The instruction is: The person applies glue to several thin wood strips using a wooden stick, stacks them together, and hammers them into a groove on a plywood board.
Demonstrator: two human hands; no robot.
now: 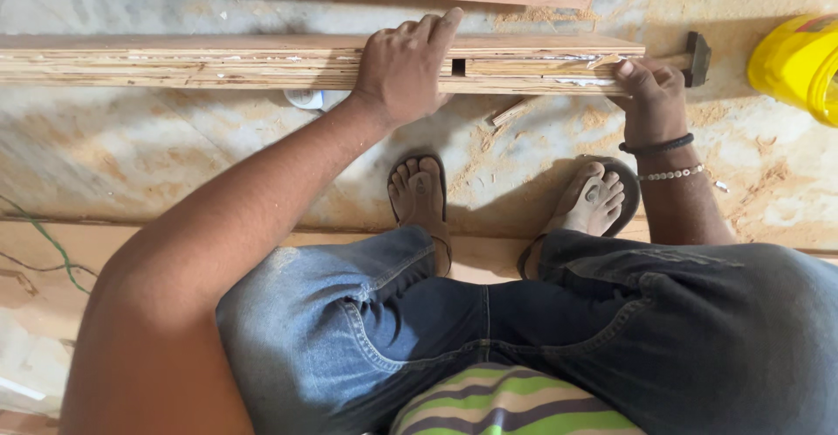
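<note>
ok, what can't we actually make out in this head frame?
- Hammer: only its head shows; the right hand and the stacked plywood strips hide the handle.
- White round object: mostly hidden under the strips beside the left hand.
- Yellow container: cut off by the right edge.
- Strips' left end: cut off by the left edge.

A carpentry work area: sawdust over the stone floor, stacked plywood strips, a hammer.
</note>
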